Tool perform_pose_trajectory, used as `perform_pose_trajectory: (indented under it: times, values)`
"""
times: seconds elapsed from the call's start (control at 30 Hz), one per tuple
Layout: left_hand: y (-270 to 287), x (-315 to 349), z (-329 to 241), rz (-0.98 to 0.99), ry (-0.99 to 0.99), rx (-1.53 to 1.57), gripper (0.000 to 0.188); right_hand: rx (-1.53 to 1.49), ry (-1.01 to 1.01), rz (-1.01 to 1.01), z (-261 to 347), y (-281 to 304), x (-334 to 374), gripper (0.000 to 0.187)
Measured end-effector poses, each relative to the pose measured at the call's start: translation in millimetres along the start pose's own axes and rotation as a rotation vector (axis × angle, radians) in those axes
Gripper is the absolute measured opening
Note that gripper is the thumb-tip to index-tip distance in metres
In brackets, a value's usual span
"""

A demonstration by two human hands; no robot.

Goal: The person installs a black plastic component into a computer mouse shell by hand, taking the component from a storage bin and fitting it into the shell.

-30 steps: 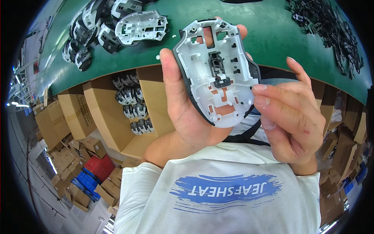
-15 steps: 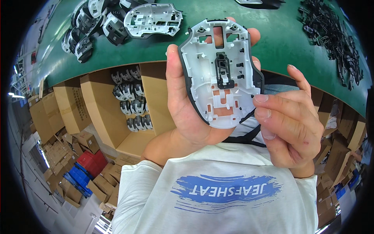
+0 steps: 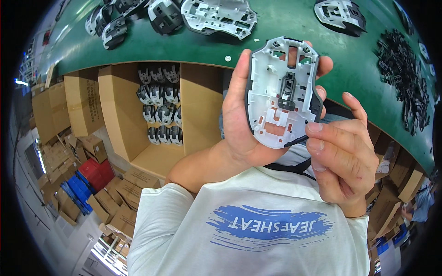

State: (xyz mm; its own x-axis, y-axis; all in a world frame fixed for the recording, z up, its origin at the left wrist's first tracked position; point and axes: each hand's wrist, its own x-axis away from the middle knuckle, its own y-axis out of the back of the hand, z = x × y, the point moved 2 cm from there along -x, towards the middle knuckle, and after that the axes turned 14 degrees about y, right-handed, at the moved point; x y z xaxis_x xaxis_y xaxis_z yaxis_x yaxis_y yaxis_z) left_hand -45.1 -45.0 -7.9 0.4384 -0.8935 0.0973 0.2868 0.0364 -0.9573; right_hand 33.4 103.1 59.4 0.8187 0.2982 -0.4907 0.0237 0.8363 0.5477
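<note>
A computer-mouse shell (image 3: pixel 271 108), white inside with a black rim, lies inner side up in my left hand (image 3: pixel 241 110). The fingers of that hand wrap behind it, their tips showing past its right edge. In the middle of the shell sits a narrow black plastic part (image 3: pixel 287 91). My right hand (image 3: pixel 343 154) is at the shell's lower right edge, thumb and fingers pinched together. A tiny dark spot shows at its fingertips; whether they hold a small part or the rim itself is hidden.
On the green table (image 3: pixel 193 51) lie more mouse shells (image 3: pixel 218 18), another shell (image 3: pixel 340 14) at far right, and a heap of small black parts (image 3: pixel 403 78). Below the table edge, an open cardboard box (image 3: pixel 154 162) holds rows of shells. Cartons (image 3: pixel 94 149) and red and blue crates (image 3: pixel 96 172) stand lower left.
The shell and my left hand have shifted right and slightly down in view. My right hand stays pinched by the shell's lower right edge. The table and box appear shifted too, as the view turned.
</note>
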Motion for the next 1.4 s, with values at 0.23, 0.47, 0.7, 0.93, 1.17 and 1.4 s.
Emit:
perform_pose_trajectory:
  times: [0.23, 0.47, 0.7, 0.93, 1.17, 1.4]
  values:
    - [-3, 5, -7, -0.02, -0.051, -0.062, 0.074, 0.001, 0.004, -0.008, -3, -2, -8, 0.034]
    - [4, 32, -8, -0.242, -0.297, -0.412, 0.082, 0.066, 0.05, 0.046, -11, -22, -11, 0.037]
    - [8, 168, -111, -0.42, -0.837, -0.783, 0.067, 0.195, -0.042, 0.06, -47, 8, 15, 0.029]
    - [124, 314, -208, -1.591, -0.899, -1.506, 0.062, 0.307, -0.232, 0.0, -110, 16, 45, 0.023]
    - [230, 256, -239, -1.891, -0.753, -2.11, 0.067, 0.387, -0.242, 0.04, -93, 20, 40, 0.023]
    - [250, 280, -270, -1.955, -0.722, -2.282, 0.064, 0.286, -0.154, -0.043, -104, 19, 36, 0.02]
